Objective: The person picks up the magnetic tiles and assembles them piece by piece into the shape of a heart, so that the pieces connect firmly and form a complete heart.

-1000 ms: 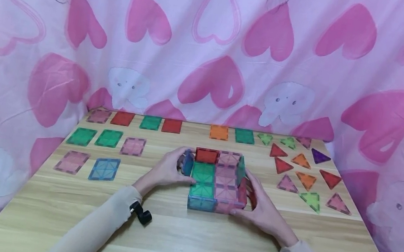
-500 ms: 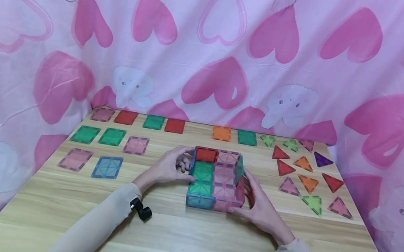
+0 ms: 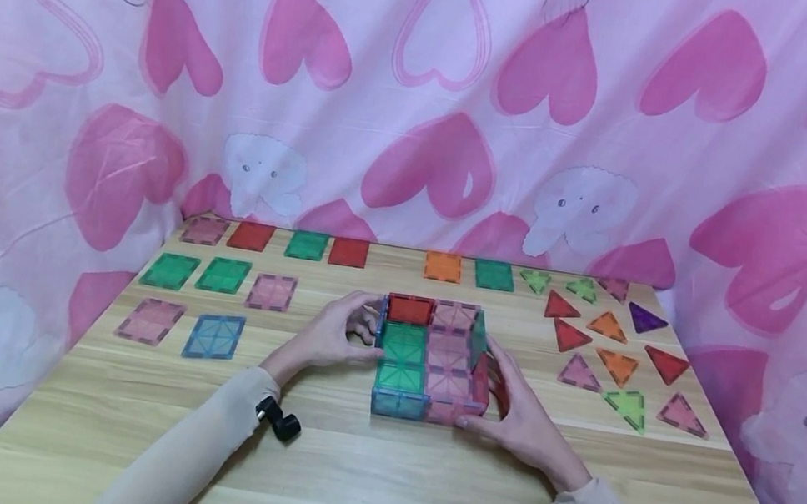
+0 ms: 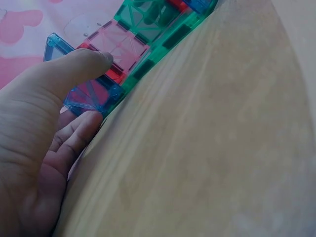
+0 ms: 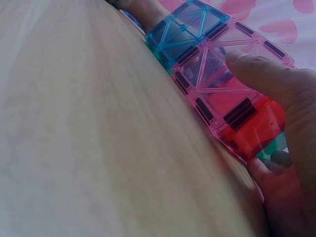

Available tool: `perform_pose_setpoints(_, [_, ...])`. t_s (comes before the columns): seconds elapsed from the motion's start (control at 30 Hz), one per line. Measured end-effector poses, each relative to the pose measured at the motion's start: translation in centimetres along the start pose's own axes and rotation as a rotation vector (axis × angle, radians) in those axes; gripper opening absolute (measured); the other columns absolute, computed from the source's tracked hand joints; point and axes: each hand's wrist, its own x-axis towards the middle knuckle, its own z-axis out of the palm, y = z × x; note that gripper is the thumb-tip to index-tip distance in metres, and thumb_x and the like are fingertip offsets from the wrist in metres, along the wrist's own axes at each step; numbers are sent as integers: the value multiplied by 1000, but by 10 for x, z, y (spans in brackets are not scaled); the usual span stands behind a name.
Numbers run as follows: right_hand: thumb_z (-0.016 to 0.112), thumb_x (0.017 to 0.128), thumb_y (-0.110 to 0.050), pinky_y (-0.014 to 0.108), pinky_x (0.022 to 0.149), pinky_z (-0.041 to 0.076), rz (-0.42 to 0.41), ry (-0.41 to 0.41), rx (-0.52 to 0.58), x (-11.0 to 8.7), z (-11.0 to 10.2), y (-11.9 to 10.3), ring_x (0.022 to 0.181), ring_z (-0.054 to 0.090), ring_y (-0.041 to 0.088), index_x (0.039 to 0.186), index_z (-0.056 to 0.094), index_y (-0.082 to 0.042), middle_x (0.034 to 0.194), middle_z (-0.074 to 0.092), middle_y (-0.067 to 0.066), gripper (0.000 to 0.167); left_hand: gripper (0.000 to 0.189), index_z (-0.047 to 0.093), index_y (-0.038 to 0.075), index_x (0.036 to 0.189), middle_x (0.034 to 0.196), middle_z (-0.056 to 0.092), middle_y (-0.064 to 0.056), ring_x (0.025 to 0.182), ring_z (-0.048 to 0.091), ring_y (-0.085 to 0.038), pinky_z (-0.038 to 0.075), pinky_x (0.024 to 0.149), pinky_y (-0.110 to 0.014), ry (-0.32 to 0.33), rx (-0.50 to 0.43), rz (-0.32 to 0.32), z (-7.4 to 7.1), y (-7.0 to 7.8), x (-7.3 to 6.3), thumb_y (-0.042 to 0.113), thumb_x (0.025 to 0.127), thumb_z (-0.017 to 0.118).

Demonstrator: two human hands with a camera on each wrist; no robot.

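Observation:
In the middle of the head view stands an open-topped box of magnetic tiles [image 3: 450,365]. Its floor is green and pink, with walls of several colours. My left hand [image 3: 329,334] is at the box's left side and pinches a blue square tile [image 4: 89,98] standing upright along the green floor's edge. My right hand [image 3: 529,423] grips the box's near right corner. In the right wrist view its thumb lies on the pink front wall tile [image 5: 222,74], and its fingers reach behind the red side tile [image 5: 254,128].
Loose square tiles lie at the left, among them a blue one [image 3: 213,336] and a pink one [image 3: 272,292]. An orange square [image 3: 443,267] is at the back. Several triangle tiles, such as a purple one [image 3: 646,319], spread over the right. A pink curtain [image 3: 415,161] hangs behind the wooden table.
The blue tile in my left hand has gone from angled out at the box's left side to upright against it. My right hand has kept its grip on the corner.

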Motion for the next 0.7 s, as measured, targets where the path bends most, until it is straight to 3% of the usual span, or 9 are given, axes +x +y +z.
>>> perform_pose_setpoints(0.1, [98,88,-19,15,122,35,-17,-10,35,0,0,-2,163,37,43,180,15,-23,178,28,16,124,96,50,15,165,134,68,-7,104,75,-18,65,95,-37,20,50,16,-3,-1,-2,23,85,101])
perform_pose_setpoints(0.2, [97,89,-17,15,122,36,-30,-16,44,-1,0,-3,162,38,44,180,14,-20,178,27,19,124,99,50,19,166,146,66,-7,120,71,-19,60,106,-45,96,113,49,-14,-4,-8,29,83,102])
perform_pose_setpoints(0.33, [97,89,-18,14,122,35,-30,-6,34,0,0,-2,162,38,43,180,15,-21,178,28,18,123,96,51,23,166,154,62,-13,136,63,-26,54,113,-57,251,217,83,-44,-13,-23,28,84,101])
perform_pose_setpoints(0.5, [97,89,-18,15,122,35,-38,-12,28,0,1,1,162,37,44,180,14,-20,178,27,19,123,89,56,14,162,157,60,-15,143,57,-37,46,117,-69,402,322,60,-83,-28,-47,19,84,100])
perform_pose_setpoints(0.6, [97,90,-19,14,122,35,-42,-14,21,0,1,2,162,38,45,180,14,-20,177,28,20,122,86,57,9,160,158,59,-18,145,54,-43,40,119,-73,424,395,40,-97,-34,-56,20,84,97])
perform_pose_setpoints(0.7, [96,90,-18,14,122,35,-39,-13,24,0,1,2,161,39,44,180,14,-20,177,28,20,122,84,57,3,159,157,58,-23,145,52,-48,37,120,-73,405,489,10,-104,-37,-60,26,86,94])
